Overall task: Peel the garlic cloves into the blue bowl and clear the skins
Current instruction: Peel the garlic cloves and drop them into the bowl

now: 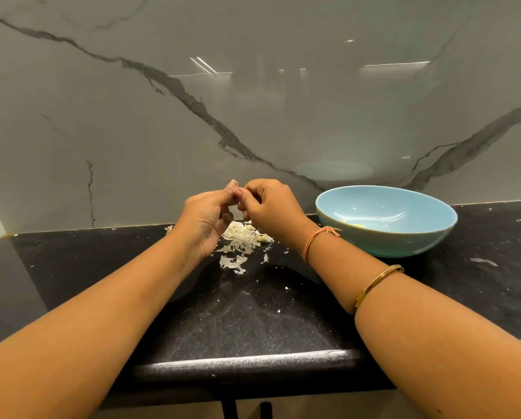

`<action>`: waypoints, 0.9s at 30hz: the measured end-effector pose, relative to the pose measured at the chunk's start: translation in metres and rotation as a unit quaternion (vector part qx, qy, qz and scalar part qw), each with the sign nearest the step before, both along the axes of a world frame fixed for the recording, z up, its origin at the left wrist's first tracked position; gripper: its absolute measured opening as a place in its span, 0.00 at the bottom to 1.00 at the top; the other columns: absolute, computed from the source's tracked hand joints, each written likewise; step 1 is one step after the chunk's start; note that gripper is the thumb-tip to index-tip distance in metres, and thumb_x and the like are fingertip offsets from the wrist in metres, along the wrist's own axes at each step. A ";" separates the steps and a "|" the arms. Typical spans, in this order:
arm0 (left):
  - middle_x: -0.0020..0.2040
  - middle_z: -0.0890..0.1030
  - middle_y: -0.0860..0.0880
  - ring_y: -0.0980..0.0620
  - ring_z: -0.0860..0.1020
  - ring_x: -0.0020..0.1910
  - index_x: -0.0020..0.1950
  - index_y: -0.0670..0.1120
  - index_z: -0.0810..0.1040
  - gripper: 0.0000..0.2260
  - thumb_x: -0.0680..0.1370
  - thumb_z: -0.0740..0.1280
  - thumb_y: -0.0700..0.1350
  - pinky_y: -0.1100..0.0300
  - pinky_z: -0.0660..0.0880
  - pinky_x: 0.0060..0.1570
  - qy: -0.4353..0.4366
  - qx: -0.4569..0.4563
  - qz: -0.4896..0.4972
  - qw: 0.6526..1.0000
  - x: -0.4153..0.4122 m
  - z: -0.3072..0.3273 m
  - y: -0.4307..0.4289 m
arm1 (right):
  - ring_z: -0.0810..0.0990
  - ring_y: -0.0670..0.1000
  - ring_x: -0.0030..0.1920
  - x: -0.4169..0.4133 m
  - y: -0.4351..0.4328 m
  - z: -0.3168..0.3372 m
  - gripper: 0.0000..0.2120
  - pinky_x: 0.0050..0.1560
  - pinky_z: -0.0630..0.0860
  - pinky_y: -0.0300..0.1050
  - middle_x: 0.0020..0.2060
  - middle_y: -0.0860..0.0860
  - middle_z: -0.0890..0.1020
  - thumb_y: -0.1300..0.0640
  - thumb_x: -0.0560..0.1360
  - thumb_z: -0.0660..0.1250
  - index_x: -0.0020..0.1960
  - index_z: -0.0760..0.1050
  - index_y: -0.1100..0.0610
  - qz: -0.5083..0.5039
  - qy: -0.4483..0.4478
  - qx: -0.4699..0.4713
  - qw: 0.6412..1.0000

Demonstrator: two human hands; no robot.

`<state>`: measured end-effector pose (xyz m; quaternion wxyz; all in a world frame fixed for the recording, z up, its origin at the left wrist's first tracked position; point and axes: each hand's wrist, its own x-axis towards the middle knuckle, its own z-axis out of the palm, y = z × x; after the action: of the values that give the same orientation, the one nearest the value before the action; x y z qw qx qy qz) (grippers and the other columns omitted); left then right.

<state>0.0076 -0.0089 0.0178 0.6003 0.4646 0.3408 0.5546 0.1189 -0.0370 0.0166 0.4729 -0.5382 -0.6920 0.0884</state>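
Standing at black speckled counter (253, 313), dusted w/ pale crumbs, front edge rounded. Backed by glossy grey marble wall (253, 101) w/ dark veins & reflected ceiling lights. Holding L hand (206, 219) and R hand (271, 207) raised over skins pile (244, 234), fingertips curled & meeting; can't tell what's pinched, if anything. Blue bowl (389, 243) further R, near wall, w/ yellowish bits (356, 225) inside.

Both bare forearms reach forward and converge. The left hand (206, 219) and right hand (272, 211) meet thumb tip to thumb tip, the 2 thumbs touching above the curled fingers. The left palm faces right, its fingers (227, 217) folded inward below the thumbs. The right knuckles face up.
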 end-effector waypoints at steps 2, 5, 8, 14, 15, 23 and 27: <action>0.31 0.79 0.50 0.61 0.72 0.23 0.39 0.41 0.78 0.06 0.75 0.69 0.41 0.71 0.68 0.25 0.012 -0.011 0.012 1.000 0.000 0.000 0.001 | 0.77 0.56 0.34 0.003 0.002 -0.002 0.12 0.36 0.72 0.46 0.31 0.55 0.78 0.59 0.79 0.60 0.38 0.76 0.59 -0.018 -0.076 0.046 0.996; 0.36 0.78 0.47 0.62 0.73 0.21 0.39 0.42 0.77 0.06 0.75 0.70 0.41 0.71 0.67 0.23 0.019 -0.021 0.041 0.999 -0.002 0.000 0.006 | 0.69 0.54 0.31 0.004 0.003 -0.005 0.12 0.34 0.61 0.43 0.28 0.50 0.71 0.60 0.78 0.61 0.37 0.73 0.61 -0.032 -0.163 0.086 0.982; 0.37 0.79 0.48 0.62 0.72 0.21 0.39 0.42 0.78 0.06 0.75 0.71 0.42 0.72 0.67 0.23 0.018 -0.017 0.057 0.998 -0.004 0.001 0.008 | 0.67 0.55 0.30 0.004 0.002 -0.005 0.18 0.33 0.60 0.44 0.24 0.48 0.66 0.57 0.78 0.60 0.30 0.64 0.55 -0.065 -0.153 0.092 0.982; 0.37 0.79 0.49 0.58 0.68 0.31 0.39 0.43 0.79 0.06 0.75 0.70 0.44 0.71 0.68 0.26 0.057 0.011 0.061 0.996 -0.003 -0.002 0.007 | 0.75 0.47 0.26 0.007 0.003 0.000 0.25 0.36 0.74 0.49 0.27 0.53 0.77 0.46 0.80 0.56 0.33 0.73 0.62 -0.015 0.102 -0.011 0.995; 0.37 0.79 0.49 0.57 0.67 0.31 0.39 0.43 0.79 0.06 0.75 0.70 0.44 0.70 0.67 0.28 0.066 0.020 0.060 0.996 -0.002 -0.003 0.007 | 0.73 0.45 0.25 0.006 0.003 0.000 0.24 0.34 0.74 0.47 0.28 0.52 0.76 0.46 0.81 0.54 0.33 0.72 0.60 0.002 0.146 -0.036 0.989; 0.32 0.80 0.52 0.58 0.66 0.30 0.40 0.42 0.79 0.06 0.76 0.68 0.42 0.70 0.68 0.29 0.044 0.066 0.028 0.996 0.003 -0.004 0.003 | 0.66 0.46 0.26 -0.004 0.008 -0.005 0.17 0.26 0.65 0.38 0.27 0.51 0.70 0.55 0.81 0.58 0.33 0.69 0.57 0.054 0.231 -0.069 0.969; 0.32 0.78 0.50 0.57 0.67 0.30 0.40 0.41 0.79 0.06 0.76 0.67 0.41 0.70 0.68 0.27 0.023 0.054 0.013 0.998 0.002 -0.002 0.003 | 0.70 0.47 0.29 -0.002 0.007 -0.003 0.15 0.31 0.70 0.44 0.29 0.52 0.74 0.57 0.80 0.59 0.35 0.71 0.56 0.037 0.153 -0.039 0.987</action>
<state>0.0098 -0.0063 0.0159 0.5593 0.5043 0.3298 0.5694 0.1168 -0.0302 0.0138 0.5486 -0.5106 -0.6265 0.2140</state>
